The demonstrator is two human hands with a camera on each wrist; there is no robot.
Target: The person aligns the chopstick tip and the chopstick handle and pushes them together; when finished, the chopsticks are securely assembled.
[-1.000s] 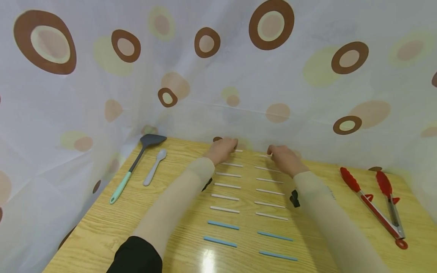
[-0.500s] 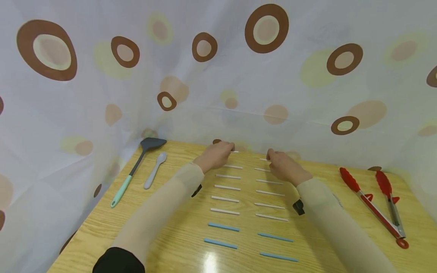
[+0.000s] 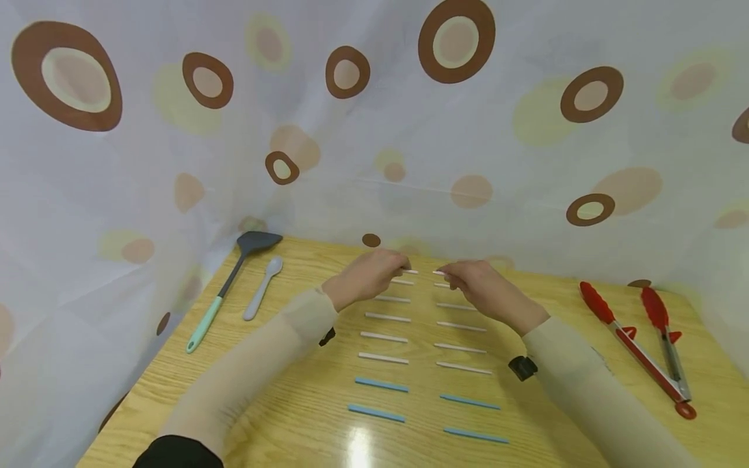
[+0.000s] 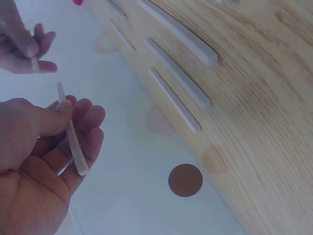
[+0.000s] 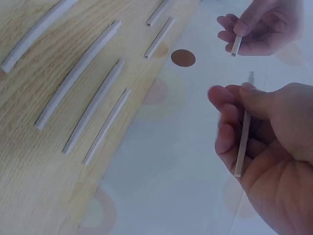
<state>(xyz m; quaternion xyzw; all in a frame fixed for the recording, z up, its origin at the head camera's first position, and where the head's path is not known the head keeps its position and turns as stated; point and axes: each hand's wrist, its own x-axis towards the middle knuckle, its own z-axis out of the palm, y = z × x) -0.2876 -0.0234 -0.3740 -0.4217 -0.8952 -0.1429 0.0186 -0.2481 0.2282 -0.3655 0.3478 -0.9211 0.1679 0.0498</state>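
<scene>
My left hand point(image 3: 368, 276) pinches a slim white stick point(image 4: 74, 139) between thumb and fingers, and its narrower end points toward the other hand. My right hand point(image 3: 488, 292) grips a similar white stick point(image 5: 244, 142), which also has a narrower tip. In the head view, the two held sticks face each other end to end over the back of the table, with a small gap between them. Below the hands lie two columns of sticks: several white ones, such as a left white stick point(image 3: 383, 337) and a right white stick point(image 3: 460, 348), and blue sticks point(image 3: 376, 413) nearest me.
At the left of the wooden table point(image 3: 292, 429) lie a dark spatula point(image 3: 234, 273) with a mint handle and a grey spoon point(image 3: 263, 289). Red-tipped tongs point(image 3: 638, 354) lie at the right. A patterned sheet point(image 3: 374, 130) hangs along the back and left edges.
Both hands have lifted their white sticks from the back of the columns. The right hand has moved left, bringing the two stick ends closer together.
</scene>
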